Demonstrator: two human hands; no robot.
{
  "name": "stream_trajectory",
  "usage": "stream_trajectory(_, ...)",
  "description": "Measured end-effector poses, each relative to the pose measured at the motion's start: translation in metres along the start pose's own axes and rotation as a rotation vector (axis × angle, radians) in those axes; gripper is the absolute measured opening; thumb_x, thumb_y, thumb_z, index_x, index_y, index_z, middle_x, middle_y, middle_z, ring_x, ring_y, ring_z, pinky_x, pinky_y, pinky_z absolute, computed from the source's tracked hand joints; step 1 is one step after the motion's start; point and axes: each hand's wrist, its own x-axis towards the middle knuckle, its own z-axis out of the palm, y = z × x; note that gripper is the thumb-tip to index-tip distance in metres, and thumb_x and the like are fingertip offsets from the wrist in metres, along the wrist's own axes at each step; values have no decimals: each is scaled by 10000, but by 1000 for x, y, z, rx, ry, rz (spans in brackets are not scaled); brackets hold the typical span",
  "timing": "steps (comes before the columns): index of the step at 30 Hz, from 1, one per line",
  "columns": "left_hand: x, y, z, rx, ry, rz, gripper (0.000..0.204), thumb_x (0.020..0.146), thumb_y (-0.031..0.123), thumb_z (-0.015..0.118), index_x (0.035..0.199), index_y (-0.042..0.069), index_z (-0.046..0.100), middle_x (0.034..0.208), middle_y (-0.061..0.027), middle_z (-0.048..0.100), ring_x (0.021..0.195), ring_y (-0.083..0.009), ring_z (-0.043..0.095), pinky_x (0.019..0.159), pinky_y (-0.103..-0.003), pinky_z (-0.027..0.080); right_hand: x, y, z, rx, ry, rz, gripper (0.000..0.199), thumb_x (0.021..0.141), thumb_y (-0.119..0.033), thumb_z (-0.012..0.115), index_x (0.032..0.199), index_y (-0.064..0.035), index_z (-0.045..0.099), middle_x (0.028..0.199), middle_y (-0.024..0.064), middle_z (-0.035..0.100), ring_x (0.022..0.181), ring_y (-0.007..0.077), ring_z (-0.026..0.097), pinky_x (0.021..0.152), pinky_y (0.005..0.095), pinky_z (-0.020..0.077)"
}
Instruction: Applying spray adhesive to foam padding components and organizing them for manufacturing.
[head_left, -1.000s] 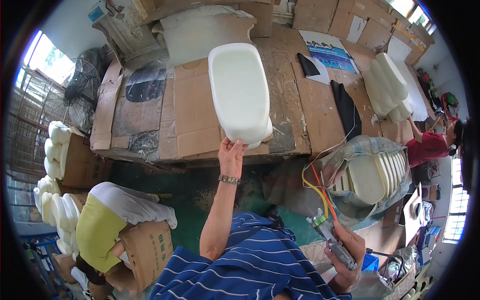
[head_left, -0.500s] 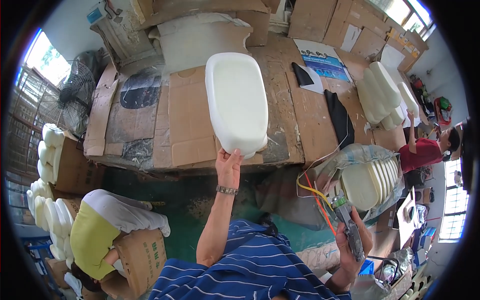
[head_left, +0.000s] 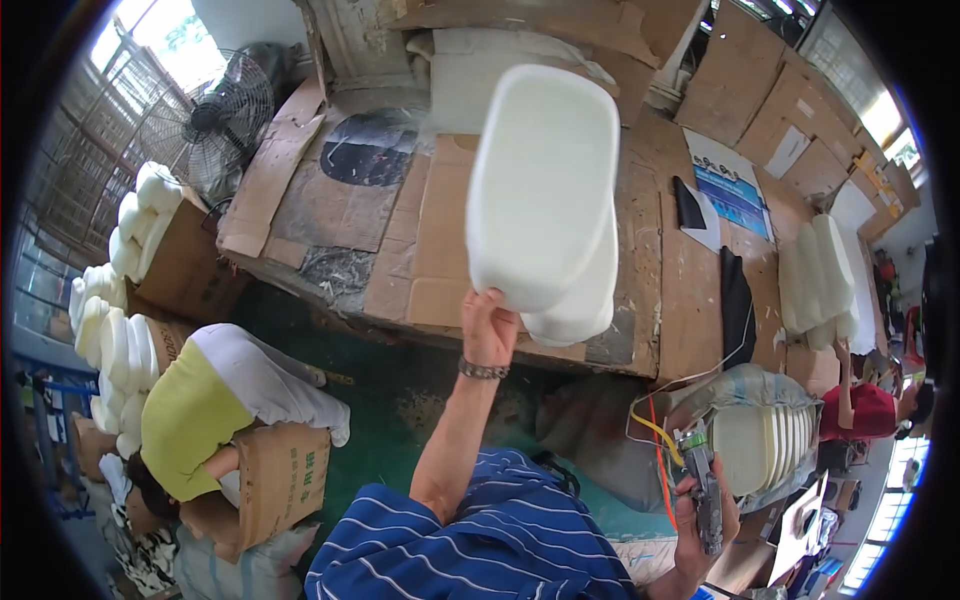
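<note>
White pad (head_left: 548, 180): it was in front of you, above the cardboard (head_left: 430, 300) on the bench, its broad face turned up toward you.
Left hand (head_left: 490, 328): your fingers were pinched on the pad's near edge, thumb on top, left of the middle.
Lower piece (head_left: 575, 325): another white form showed under the pad's near right corner; blur and overlap hid whether the two were joined.
Feel: the pad looked like foam, probably light, since you held it by one end; it seemed to keep its shape yet would likely dent under hard fingertips.
Grip: the thick near edge looked the best place to hold, with a broad, gentle pinch.
Right hand (head_left: 688, 538): your fingers were wrapped round the grey tool (head_left: 709, 505), well apart from the pad.
Hoses: a yellow hose (head_left: 655, 430) ran to the tool, an orange hose (head_left: 660, 468) beside it.
Bag (head_left: 745, 382): it stood near the tool, filled with pale slabs (head_left: 745, 450).
</note>
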Motion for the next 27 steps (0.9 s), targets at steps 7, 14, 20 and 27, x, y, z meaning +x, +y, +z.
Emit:
stream_trajectory(7, 112, 48, -140, 71, 197, 293, 315, 901, 153, 674, 1169, 2, 605, 1161, -100, 685, 1048, -207, 674, 892, -359, 590, 6, 2, 16, 56, -81, 21, 594, 896, -186, 748, 1368, 110, 540, 891, 74, 691, 807, 135, 625, 751, 247, 505)
stream_trajectory(14, 231, 154, -271, 187, 213, 204, 441, 910, 278, 718, 1230, 1, 593, 1097, -93, 674, 985, -197, 659, 870, -312, 565, 18, -6, 25, 109, -121, 32, 563, 806, 11, 717, 1349, 68, 579, 915, 154, 692, 812, 209, 669, 757, 304, 523)
stream_trajectory(20, 140, 18, -164, 905, 357, -356, 670, 920, 386, 724, 1439, 46, 468, 1279, -93, 585, 1097, -240, 598, 855, -477, 549, 19, -9, 33, 16, -61, 57, 574, 798, 75, 702, 1355, 75, 565, 962, 171, 682, 828, 214, 674, 754, 302, 526)
stream_trajectory(27, -7, -51, -51, 632, 146, -707, 999, 878, 339, 788, 1569, -7, 157, 1284, -131, 549, 1106, -233, 607, 867, -440, 568, 19, -8, 29, 42, -42, 45, 531, 873, -92, 741, 1358, 51, 581, 937, 120, 711, 847, 170, 668, 780, 284, 524)
